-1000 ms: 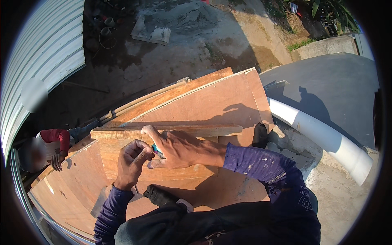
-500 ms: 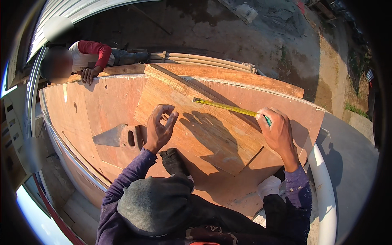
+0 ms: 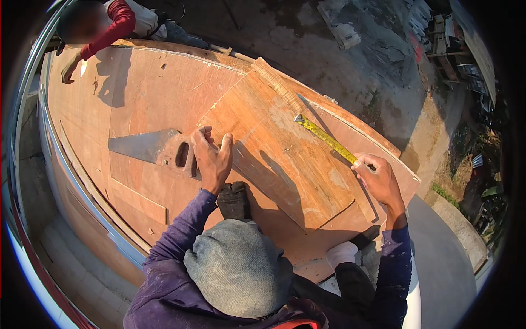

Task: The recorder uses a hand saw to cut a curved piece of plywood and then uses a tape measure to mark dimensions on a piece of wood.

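My right hand (image 3: 381,181) pinches a tape measure (image 3: 327,141), whose yellow blade sticks out toward the far left. The blade's metal end hangs over or rests on the far edge of a wooden board (image 3: 268,145); I cannot tell which. My left hand (image 3: 213,162) holds nothing, its thumb and fingers apart, right beside the handle of a hand saw (image 3: 174,152). Whether it touches the handle is unclear. The saw lies flat, its blade pointing left. A narrow wooden strip (image 3: 275,81) runs along the board's far edge.
A large plywood surface (image 3: 137,93) lies beneath everything, bordered by a long timber (image 3: 361,130) on the far side. At the far left, a co-worker in red sleeves (image 3: 118,24) reaches onto it. A metal rail (image 3: 104,216) edges the near left; a thin offcut (image 3: 139,200) lies nearby.
My left hand has come close to the saw handle, its fingers spreading. The tape blade now slants more steeply across the board. The co-worker's arm has stretched out. My view has shifted.
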Action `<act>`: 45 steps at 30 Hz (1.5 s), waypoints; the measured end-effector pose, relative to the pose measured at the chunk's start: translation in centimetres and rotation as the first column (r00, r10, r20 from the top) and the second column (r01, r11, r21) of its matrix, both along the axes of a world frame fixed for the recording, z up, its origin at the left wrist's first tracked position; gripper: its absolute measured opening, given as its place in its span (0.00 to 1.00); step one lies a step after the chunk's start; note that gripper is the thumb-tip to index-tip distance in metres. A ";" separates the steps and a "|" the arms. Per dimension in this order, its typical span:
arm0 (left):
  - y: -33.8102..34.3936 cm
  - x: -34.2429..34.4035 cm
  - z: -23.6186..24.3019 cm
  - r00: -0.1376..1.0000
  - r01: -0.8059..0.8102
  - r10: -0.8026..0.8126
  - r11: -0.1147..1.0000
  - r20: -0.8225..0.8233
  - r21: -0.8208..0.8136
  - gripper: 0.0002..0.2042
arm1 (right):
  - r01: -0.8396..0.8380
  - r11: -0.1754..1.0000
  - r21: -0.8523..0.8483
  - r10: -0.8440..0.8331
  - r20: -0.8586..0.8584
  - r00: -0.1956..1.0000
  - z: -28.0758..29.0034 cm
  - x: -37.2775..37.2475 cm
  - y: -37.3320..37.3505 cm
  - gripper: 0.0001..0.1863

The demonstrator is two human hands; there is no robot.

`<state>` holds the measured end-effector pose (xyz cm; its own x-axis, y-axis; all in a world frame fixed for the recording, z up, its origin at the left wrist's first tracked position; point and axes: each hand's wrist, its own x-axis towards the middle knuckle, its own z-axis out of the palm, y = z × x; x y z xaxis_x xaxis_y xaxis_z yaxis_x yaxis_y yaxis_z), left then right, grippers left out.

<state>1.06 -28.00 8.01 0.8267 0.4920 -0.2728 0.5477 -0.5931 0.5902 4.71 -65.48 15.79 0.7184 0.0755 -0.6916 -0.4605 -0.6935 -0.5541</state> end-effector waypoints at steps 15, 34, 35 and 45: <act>-0.9 -6.9 -1.0 0.885 -0.421 -0.035 0.367 -0.464 -0.830 0.17 | -0.175 0.974 -0.143 0.201 0.192 0.961 -1.5 -0.2 5.1 0.14; -3.3 1.2 7.5 0.932 0.360 -0.262 0.751 0.251 -0.554 0.10 | -0.132 0.704 -0.698 0.512 0.369 0.776 2.2 14.7 7.5 0.14; -3.4 1.4 7.7 0.923 0.382 -0.287 0.761 0.256 -0.524 0.09 | -0.162 0.642 -0.749 0.605 0.365 0.707 2.1 15.7 7.6 0.14; -3.4 1.8 8.0 0.930 0.367 -0.281 0.752 0.237 -0.547 0.09 | -0.198 0.447 -0.873 0.863 0.362 0.352 0.9 21.2 7.3 0.13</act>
